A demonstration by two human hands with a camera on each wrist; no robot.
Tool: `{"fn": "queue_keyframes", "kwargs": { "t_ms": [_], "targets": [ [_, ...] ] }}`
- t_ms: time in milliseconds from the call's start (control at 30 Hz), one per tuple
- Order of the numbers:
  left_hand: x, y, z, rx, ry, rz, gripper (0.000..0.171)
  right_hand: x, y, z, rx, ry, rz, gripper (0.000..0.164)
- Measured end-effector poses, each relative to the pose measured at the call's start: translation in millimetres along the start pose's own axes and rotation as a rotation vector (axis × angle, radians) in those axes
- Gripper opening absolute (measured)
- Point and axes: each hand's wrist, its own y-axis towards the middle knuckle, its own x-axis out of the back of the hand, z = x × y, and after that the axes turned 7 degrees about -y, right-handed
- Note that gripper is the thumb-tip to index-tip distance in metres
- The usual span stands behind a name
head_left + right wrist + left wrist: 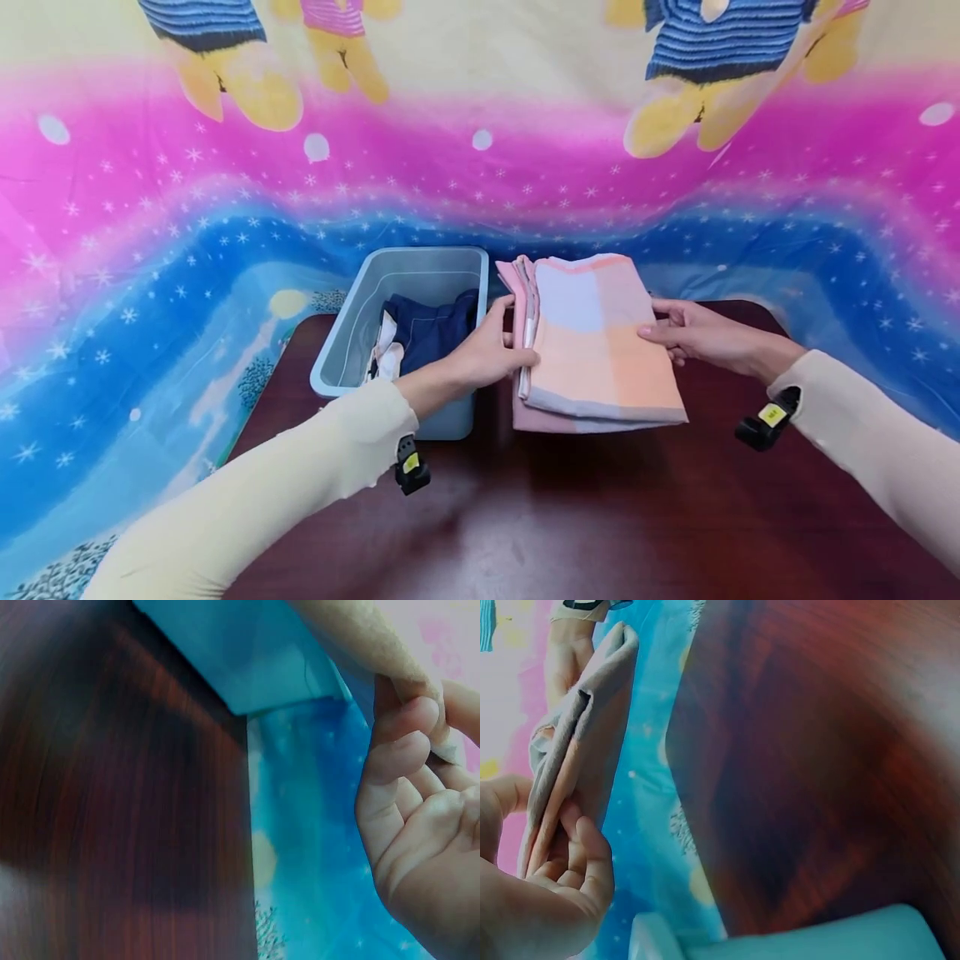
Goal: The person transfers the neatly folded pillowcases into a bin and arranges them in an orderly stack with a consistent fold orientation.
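Observation:
A folded checked cloth (592, 342) in peach, pink and pale lavender is held up over the table between both hands. My left hand (487, 346) pinches its folded left edge, thumb on the front face and fingers behind. At the opposite edge my right hand (705, 333) grips it, the thumb lying on the front. Seen edge-on in the left wrist view, the cloth (600, 742) shows several stacked layers between left thumb and fingers. From the right wrist, the right fingers (405, 754) curl against the cloth's lower corner.
A grey-blue plastic bin (453, 421) stands on the dark wooden table (600, 533), just left of the cloth. Inside it lie a navy garment (431, 329) and some white fabric (388, 354). A printed pink and blue curtain (480, 179) hangs behind the table's far edge.

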Motion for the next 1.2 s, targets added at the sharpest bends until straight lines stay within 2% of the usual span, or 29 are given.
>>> {"fn": "queue_keyframes", "kwargs": {
  "t_ms": [500,933,1200],
  "targets": [
    [44.3,-18.8,-10.0,0.016,0.047,0.023,0.096,-20,18,35,0.043,0.012,-0.015,0.06],
    [82.2,-26.7,-14.0,0.071,0.134,0.02,0.095,-37,40,59,0.089,0.043,0.028,0.066],
    [111.8,-26.7,-12.8,0.059,0.185,0.071,0.095,-48,57,70,0.113,0.075,0.045,0.062]
  ]
}}
